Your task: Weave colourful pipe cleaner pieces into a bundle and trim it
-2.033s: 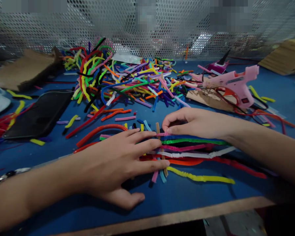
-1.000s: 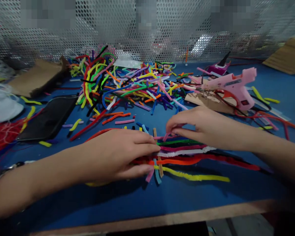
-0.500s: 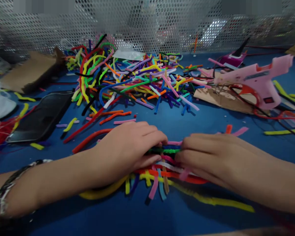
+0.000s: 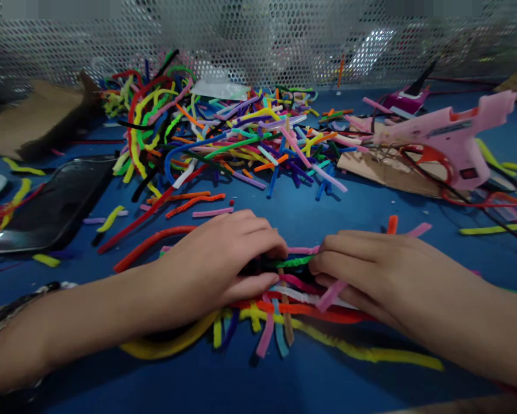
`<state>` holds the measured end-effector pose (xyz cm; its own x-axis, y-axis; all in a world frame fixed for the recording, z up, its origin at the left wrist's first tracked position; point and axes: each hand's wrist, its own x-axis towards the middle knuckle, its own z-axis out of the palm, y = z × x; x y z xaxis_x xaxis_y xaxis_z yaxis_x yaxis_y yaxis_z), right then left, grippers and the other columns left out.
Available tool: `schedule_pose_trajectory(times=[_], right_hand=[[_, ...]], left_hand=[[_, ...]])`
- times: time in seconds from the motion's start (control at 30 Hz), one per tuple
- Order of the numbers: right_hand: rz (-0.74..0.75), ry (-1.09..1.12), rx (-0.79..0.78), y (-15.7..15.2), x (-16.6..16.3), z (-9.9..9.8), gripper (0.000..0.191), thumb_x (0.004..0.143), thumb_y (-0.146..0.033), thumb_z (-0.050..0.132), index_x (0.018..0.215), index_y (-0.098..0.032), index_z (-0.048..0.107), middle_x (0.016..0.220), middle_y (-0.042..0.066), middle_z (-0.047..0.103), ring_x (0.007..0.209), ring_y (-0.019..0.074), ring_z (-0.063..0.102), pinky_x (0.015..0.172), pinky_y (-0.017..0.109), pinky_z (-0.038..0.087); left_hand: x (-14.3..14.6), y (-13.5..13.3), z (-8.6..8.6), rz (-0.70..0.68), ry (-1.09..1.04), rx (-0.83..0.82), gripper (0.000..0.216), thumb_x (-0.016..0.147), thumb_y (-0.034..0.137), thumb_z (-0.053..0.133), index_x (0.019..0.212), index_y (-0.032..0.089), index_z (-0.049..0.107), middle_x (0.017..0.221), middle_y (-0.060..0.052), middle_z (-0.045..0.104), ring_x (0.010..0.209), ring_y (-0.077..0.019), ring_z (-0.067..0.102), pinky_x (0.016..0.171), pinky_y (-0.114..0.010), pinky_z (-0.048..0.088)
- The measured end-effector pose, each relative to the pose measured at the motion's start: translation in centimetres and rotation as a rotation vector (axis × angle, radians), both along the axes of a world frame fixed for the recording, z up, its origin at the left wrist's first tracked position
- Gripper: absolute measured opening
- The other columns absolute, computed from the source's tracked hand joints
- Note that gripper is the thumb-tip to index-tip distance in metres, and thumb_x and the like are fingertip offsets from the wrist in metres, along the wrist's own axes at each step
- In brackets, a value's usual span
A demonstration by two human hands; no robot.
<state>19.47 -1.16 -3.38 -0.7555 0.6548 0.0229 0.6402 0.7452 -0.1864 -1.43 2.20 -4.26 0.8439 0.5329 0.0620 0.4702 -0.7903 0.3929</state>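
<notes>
Two bare hands work close together, fingers turned toward each other across a narrow gap. The left hand (image 4: 236,256), palm down, arches with fingers bent and the thumb stretched out below them, apart from the fingers. The right hand (image 4: 374,267), its back turned up, curls its fingers inward, their tips largely hidden. The left forearm (image 4: 111,310) and right forearm (image 4: 478,322) slant in from opposite sides.

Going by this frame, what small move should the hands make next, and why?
Perhaps slide the pink strip at the right hand leftward: its visible end sits apart from the tan strip, light blue strip and second pink strip, which cross the long strips side by side near the left hand.
</notes>
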Motion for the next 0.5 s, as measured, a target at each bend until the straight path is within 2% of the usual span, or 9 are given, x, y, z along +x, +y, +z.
schedule_pose_trajectory(times=[0.07,0.2,0.33,0.5], right_hand=[[-0.019,0.044,-0.028,0.2,0.0,0.2,0.019,0.083,-0.017,0.042,0.074,-0.017,0.059,0.069,0.003,0.059,0.058,0.0124,0.054,0.05,0.022,0.039],[-0.094,0.171,0.002,1.0,0.1,0.5,0.026,0.087,-0.03,0.037,0.096,-0.016,0.057,0.086,0.007,0.059,0.076,0.016,0.055,0.066,0.026,0.042],[-0.077,0.15,0.071,2.3,0.2,0.1,0.03,0.088,-0.019,0.028,0.094,-0.014,0.057,0.084,0.008,0.059,0.078,0.0159,0.054,0.069,0.027,0.041],[-0.053,0.137,0.032,3.4,0.1,0.0,0.021,0.085,-0.015,0.036,0.088,-0.014,0.057,0.083,0.005,0.06,0.076,0.0132,0.054,0.067,0.024,0.04]], left_hand=[[0.0,0.0,0.0,0.005,-0.01,0.002,0.015,0.08,0.027,0.052,0.092,0.018,0.054,0.088,-0.001,0.057,0.083,-0.014,0.05,0.071,-0.024,0.038],[0.0,-0.1,-0.1,-0.023,-0.014,0.096,0.014,0.081,0.025,0.05,0.091,0.02,0.057,0.089,-0.001,0.057,0.08,-0.0139,0.051,0.069,-0.024,0.038],[-0.1,-0.3,-0.3,-0.05,-0.038,0.207,0.012,0.081,0.025,0.05,0.086,0.021,0.06,0.088,-0.001,0.058,0.077,-0.0136,0.052,0.068,-0.025,0.038],[-0.1,-0.4,-0.4,-0.005,-0.025,0.241,0.017,0.079,0.027,0.052,0.091,0.018,0.058,0.095,-0.004,0.057,0.081,-0.0162,0.053,0.069,-0.027,0.04]])
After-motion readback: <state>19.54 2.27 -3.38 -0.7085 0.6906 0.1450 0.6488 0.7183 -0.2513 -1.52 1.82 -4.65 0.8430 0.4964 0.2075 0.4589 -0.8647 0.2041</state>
